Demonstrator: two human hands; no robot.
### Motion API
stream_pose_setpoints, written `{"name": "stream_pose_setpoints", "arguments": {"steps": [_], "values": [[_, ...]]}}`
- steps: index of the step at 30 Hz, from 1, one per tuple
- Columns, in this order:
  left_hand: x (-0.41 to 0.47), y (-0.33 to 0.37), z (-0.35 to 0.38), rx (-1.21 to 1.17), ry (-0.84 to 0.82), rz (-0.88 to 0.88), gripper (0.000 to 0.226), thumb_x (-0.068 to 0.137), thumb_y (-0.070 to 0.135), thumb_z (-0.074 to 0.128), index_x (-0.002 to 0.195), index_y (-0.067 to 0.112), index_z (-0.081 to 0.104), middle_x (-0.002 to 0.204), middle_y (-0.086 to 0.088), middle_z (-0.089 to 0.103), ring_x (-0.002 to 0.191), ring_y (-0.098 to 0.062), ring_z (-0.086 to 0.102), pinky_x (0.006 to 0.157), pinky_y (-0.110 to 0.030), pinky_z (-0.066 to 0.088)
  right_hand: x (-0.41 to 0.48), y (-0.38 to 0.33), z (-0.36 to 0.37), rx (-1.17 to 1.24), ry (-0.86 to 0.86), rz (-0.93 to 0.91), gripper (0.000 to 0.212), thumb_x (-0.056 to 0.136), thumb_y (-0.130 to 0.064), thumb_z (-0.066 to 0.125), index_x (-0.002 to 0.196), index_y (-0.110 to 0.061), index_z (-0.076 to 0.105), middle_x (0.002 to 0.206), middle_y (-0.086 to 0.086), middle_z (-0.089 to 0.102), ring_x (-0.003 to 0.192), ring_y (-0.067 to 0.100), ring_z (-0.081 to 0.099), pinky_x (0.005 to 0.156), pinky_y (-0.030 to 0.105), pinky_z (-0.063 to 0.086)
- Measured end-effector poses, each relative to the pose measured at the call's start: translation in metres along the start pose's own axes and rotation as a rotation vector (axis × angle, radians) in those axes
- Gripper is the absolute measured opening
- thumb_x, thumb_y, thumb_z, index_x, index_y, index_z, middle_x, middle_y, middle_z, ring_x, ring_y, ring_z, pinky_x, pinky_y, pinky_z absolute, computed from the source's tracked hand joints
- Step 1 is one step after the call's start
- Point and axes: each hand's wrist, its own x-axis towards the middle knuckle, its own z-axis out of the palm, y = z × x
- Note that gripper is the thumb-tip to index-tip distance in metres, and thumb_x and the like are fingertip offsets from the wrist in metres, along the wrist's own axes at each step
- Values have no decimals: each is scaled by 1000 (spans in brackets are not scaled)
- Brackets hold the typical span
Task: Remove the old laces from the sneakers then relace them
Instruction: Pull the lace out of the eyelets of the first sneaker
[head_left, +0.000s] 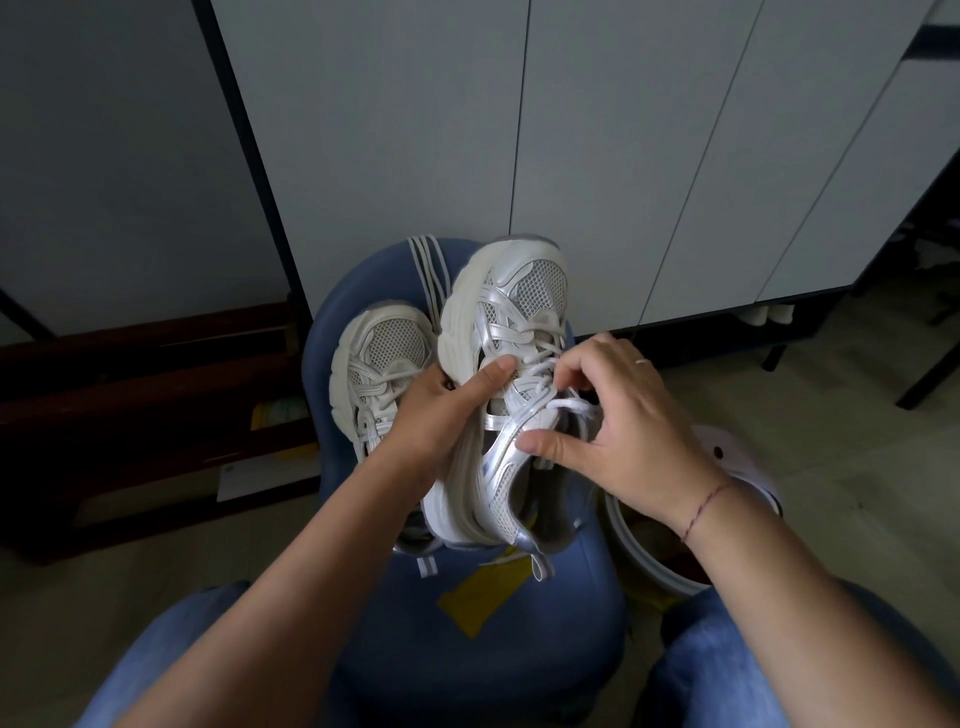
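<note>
A: What do we see, looking down from the head camera?

B: We see a blue stool (467, 686) between two knees (156, 670) in jeans. Two white and silver sneakers are over its seat.

A: Where is each one?

B: The other sneaker (387, 343) lies on the seat at the left, laced, toe pointing away from us. The held sneaker (524, 291) is raised just beside it on the right. Its toe also points away, and it is tilted so the sole faces left.

A: How do we find the hands?

B: The left hand (441, 415) grips the held sneaker from the sole side. Its fingers are hidden behind the shoe and its thumb presses on the laced front. The right hand (623, 431) is at the top eyelets, fingers curled close round a white lace (574, 406). Its thumb is straight against the silver side.

A: And around them?

B: Loose laces (434, 275) hang over the stool's far edge, between the two toes. A yellow paper (475, 603) lies on the seat nearer us. A white bucket (670, 579) stands on the floor at the right, partly behind the right wrist. Pale cabinet (623, 156) doors fill the background
</note>
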Motion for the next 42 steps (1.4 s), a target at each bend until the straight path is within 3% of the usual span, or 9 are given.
{"name": "stream_pose_setpoints", "arguments": {"steps": [4,8,13,19,25,27,31,37,42], "values": [[1,0,0,-6,3,1,53,76,38,74,123,15,64,107,-1,75,96,-16,73,86,-31,57,3,6,5,-32,40,-32,37,84,-52,52,74,-17,54,82,-7,45,78,12,47,71,36,44],[1,-1,0,-9,-11,4,64,70,45,74,126,15,62,109,-2,75,97,-18,73,88,-34,56,0,8,9,396,-18,99,30,92,-35,51,74,-11,52,78,-5,46,71,3,46,70,15,38],[2,0,-2,-46,-37,2,66,73,45,73,131,17,58,112,-2,74,100,-19,72,87,-32,57,2,1,9,1112,78,371,21,81,-39,62,68,-23,58,72,-3,52,70,7,47,69,19,43],[2,2,-3,-55,-44,17,66,74,44,72,132,17,58,113,-1,73,102,-17,71,91,-33,56,4,-2,7,1438,132,468,25,90,-16,48,65,-15,50,72,3,48,68,14,43,64,22,43],[5,3,-9,-143,-63,-4,61,79,44,72,131,14,59,117,-8,72,108,-27,69,101,-46,50,9,1,-6,1716,157,577,30,91,-22,43,62,-14,41,66,3,43,62,15,47,68,31,54],[6,5,-11,-166,-54,3,61,79,45,70,130,14,60,118,-8,71,109,-26,68,102,-46,49,7,4,-8,1550,174,549,33,91,-22,49,59,-16,45,64,3,42,64,16,45,71,33,51],[8,7,-9,-156,-50,21,66,79,51,71,132,13,58,119,-7,71,110,-24,68,98,-42,51,-1,6,6,826,102,394,20,76,-32,60,61,-22,52,66,3,45,68,14,42,68,29,36],[4,8,-4,-108,-52,47,66,82,53,60,132,11,58,114,-7,73,105,-22,70,92,-36,56,0,-1,5,745,74,353,15,85,-34,67,88,-20,64,77,-9,62,76,8,57,72,22,48],[0,8,0,-80,19,86,60,76,52,65,125,18,62,110,-1,74,101,-17,72,89,-33,56,1,-6,4,498,176,355,11,78,-25,75,83,-16,71,78,-5,71,73,7,66,69,19,52]]}}
